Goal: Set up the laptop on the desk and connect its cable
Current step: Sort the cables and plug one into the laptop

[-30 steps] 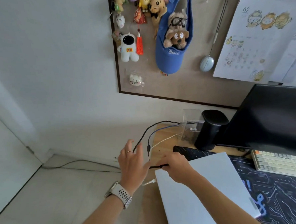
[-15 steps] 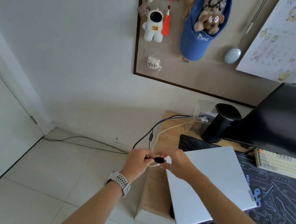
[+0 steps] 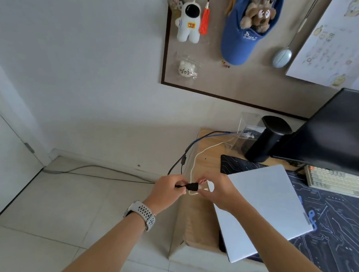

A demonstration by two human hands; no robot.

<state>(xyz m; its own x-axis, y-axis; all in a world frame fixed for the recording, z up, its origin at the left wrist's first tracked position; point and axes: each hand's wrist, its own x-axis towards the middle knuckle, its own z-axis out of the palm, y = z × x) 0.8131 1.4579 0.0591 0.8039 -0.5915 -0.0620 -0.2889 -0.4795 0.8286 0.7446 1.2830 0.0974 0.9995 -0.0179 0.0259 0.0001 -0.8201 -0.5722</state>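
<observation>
Left hand (image 3: 167, 191) now pinches black plug (image 3: 192, 186) beside smooth laptop (image 3: 263, 210).

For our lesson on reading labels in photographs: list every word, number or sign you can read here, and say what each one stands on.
"02": seen upside down at the top of the wall calendar; its date grid is too small to read.
White embroidered word on the blue cap: blurred, unreadable.
Chest patch on the astronaut plush: too small.
Corner mark on the laptop lid: too small.
Keyboard legends: unreadable.
</observation>
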